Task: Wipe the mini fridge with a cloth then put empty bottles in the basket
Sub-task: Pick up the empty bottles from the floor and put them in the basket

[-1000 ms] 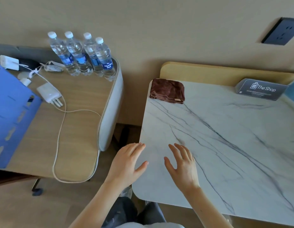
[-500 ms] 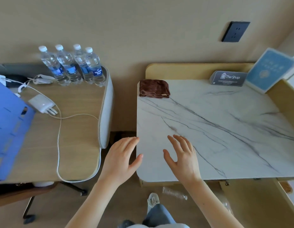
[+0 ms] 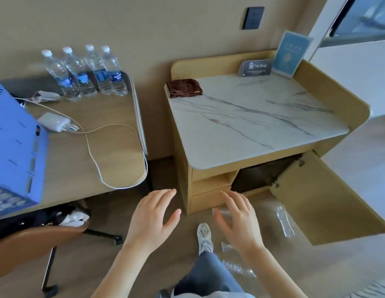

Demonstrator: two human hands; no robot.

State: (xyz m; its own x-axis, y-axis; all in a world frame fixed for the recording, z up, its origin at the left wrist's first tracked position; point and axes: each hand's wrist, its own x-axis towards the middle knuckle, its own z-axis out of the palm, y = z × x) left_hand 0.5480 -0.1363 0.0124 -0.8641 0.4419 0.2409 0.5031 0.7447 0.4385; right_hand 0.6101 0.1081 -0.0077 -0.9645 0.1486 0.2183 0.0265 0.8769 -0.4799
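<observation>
Cabinet [image 3: 252,130]: marble top, wood sides. Its door [image 3: 316,203] is swung wide, exposing a dark recess judged to house the mini fridge [image 3: 257,175], whose face is in shadow. Desk [image 3: 90,151]: stands left of the cabinet and carries the blue basket [image 3: 15,147] at its left edge and four sealed bottles [image 3: 84,74] against the wall. Left hand [image 3: 154,218] and right hand [image 3: 239,220]: both bare and empty with fingers spread, over the floor just before the cabinet front, touching nothing. Cloth [image 3: 184,88]: brown and folded, on the back left corner of the marble top, well apart from both hands. Empty bottles [image 3: 285,221]: clear and crushed, lying on the floor, one beside the open door, others by the person's leg. Step in hand, as judged: fetching the cloth, with wiping not yet begun. Recommended handling: one hand takes the cloth, keeps it folded as a flat pad, and wipes the fridge through the open door. The empties are left on the floor until then. Writing: the card [image 3: 257,68] at the back reads "The Shop" beside a bag emblem. The bottle labels are blue with blurred lettering, and the blue leaflet [image 3: 289,54] is too small to read.
</observation>
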